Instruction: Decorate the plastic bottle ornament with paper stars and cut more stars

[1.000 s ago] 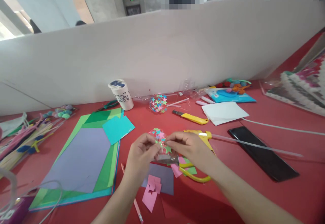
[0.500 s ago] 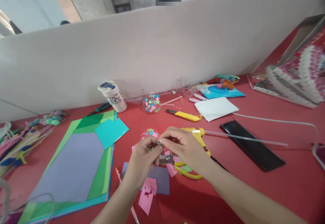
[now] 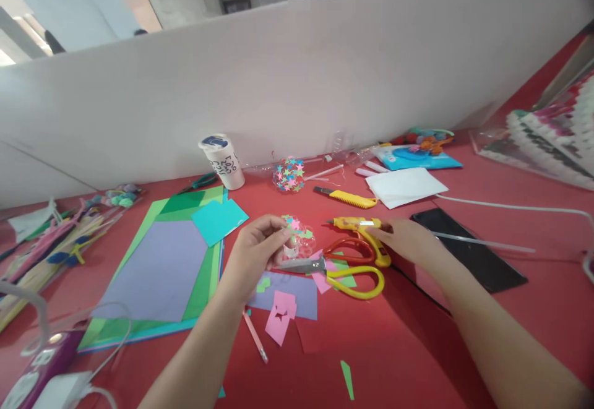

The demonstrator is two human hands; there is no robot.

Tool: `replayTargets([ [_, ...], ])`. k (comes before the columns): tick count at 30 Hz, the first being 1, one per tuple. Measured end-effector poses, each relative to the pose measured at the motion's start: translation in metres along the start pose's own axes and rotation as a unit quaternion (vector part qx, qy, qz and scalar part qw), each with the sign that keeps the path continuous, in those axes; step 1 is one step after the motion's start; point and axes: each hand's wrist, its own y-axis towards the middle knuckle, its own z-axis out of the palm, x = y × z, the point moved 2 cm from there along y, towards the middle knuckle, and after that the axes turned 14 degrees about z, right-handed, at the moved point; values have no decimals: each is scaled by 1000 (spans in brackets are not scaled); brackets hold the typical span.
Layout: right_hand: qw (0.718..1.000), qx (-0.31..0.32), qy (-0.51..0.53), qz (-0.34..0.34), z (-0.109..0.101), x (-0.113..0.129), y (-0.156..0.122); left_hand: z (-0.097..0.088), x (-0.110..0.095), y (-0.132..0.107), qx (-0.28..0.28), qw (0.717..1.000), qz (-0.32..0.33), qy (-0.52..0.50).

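My left hand is closed in a pinch beside a wire ball dotted with small paper stars. A light green paper bit shows by its fingertips, but what the pinch holds is hard to make out. My right hand has its fingers closed on the back of a yellow hot glue gun. A clear glue stick sticks out behind that hand. Between the hands lie scissors with one red and one yellow handle loop, over pink, green and purple paper scraps. Their blade tips are partly behind my left hand.
Coloured sheets are stacked at left. A paper cup, another star ball and a yellow utility knife stand or lie farther back. At right is a black phone; a purple power strip sits front left.
My right hand has left my left hand's fingertips and moved right onto the glue gun. My left hand stays pinched, now slightly higher in view. The view has shifted a little.
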Motion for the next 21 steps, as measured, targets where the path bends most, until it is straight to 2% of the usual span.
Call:
replayTargets([
  [5, 995, 93, 23, -21, 8, -9, 6, 13, 13, -11, 60, 998, -20, 26],
  [7, 993, 111, 36, -11, 11, -8, 5, 17, 17, -15, 68, 997, -22, 34],
  [11, 993, 94, 74, 21, 14, -4, 4, 21, 19, -19, 49, 998, -24, 17],
  [14, 985, 77, 151, 35, 13, -2, 4, 24, 21, -21, 47, 998, -30, -18],
  [17, 958, 81, 272, 32, 11, -2, 0, 26, 25, -21, 49, 998, -21, -27],
  [21, 897, 120, 426, -10, 6, -2, -14, 28, 35, -20, 51, 998, -24, -33],
])
